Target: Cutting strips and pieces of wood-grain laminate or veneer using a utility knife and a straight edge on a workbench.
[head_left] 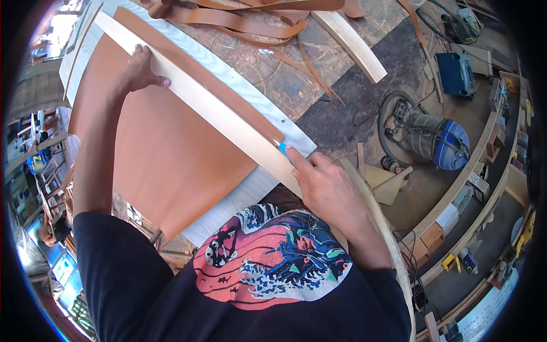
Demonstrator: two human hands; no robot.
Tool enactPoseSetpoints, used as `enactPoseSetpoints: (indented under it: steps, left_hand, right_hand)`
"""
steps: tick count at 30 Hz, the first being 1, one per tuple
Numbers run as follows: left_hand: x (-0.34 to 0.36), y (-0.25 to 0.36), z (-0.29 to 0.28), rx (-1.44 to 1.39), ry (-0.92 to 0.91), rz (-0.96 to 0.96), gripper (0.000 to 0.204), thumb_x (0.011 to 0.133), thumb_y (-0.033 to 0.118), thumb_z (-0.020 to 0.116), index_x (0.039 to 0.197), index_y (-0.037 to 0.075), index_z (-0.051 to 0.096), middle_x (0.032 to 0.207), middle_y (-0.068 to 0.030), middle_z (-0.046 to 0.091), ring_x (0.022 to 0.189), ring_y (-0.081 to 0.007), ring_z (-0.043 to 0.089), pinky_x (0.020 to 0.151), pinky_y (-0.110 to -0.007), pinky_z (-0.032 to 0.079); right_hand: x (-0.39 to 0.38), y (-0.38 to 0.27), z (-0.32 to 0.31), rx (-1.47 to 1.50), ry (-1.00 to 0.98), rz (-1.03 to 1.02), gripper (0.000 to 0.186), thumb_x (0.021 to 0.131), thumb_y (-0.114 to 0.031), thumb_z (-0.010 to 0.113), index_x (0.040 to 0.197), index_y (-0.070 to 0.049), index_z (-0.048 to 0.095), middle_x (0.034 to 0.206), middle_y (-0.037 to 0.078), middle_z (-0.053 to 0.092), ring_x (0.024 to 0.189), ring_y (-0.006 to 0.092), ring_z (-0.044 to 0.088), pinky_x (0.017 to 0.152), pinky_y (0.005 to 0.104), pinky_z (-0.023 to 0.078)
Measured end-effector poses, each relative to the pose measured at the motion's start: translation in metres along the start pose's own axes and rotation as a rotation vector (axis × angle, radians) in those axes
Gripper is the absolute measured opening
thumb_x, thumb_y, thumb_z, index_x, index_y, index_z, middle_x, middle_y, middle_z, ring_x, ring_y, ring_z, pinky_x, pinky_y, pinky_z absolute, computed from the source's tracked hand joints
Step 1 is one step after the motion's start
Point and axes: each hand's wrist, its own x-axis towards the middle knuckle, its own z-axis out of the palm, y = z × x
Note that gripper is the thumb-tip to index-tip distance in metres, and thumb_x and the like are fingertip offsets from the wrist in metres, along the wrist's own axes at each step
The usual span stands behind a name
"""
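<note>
Brown sheet (171, 137) lies on the pale grey panel (250, 191) under a long wooden straightedge (228, 124); left hand (143, 71) spans it, thumb spread from fingers, pressing, while right hand (325, 181) has fingers curled tight on a blue cutter (282, 147) at the sheet's near end. Loose strips (239, 21) beyond suggest some trimming's done. Edge margin's still alongside, so lifting it off looks left; can't tell if it's cut through.
</note>
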Motion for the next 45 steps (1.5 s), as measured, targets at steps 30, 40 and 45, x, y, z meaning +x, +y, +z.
enactPoseSetpoints:
  steps: [30,40,45]
  left_hand:
    - [-0.017,0.006,0.005,-0.003,-0.027,-0.107,0.157,0.051,0.06,0.098,0.16,-0.012,0.011,0.168,-0.036,0.011,0.157,-0.0488,0.014,0.126,-0.062,0.022]
    - [-0.037,0.001,-0.001,-0.19,0.05,-0.083,0.144,0.057,0.05,0.098,0.161,-0.009,0.018,0.17,-0.0307,0.011,0.16,-0.0428,0.011,0.129,-0.057,0.018]
    - [-0.038,-0.001,-0.004,-0.203,0.046,-0.076,0.141,0.06,0.05,0.098,0.162,-0.008,0.02,0.171,-0.0278,0.011,0.16,-0.0402,0.012,0.13,-0.054,0.019]
  right_hand:
    - [0.342,-0.179,0.001,0.236,0.302,-0.554,0.038,0.096,-0.009,0.06,0.133,0.001,0.061,0.105,0.033,0.07,0.102,0.05,0.068,0.088,0.0567,0.054]
    - [0.548,-0.311,0.025,-0.025,0.175,-0.442,0.038,0.103,-0.023,0.053,0.134,-0.003,0.062,0.131,0.031,0.065,0.125,0.0443,0.063,0.104,0.052,0.052]
    - [0.591,-0.327,0.023,-0.034,0.061,-0.355,0.04,0.104,-0.032,0.055,0.127,-0.001,0.068,0.132,0.031,0.064,0.128,0.0438,0.062,0.106,0.0524,0.051]
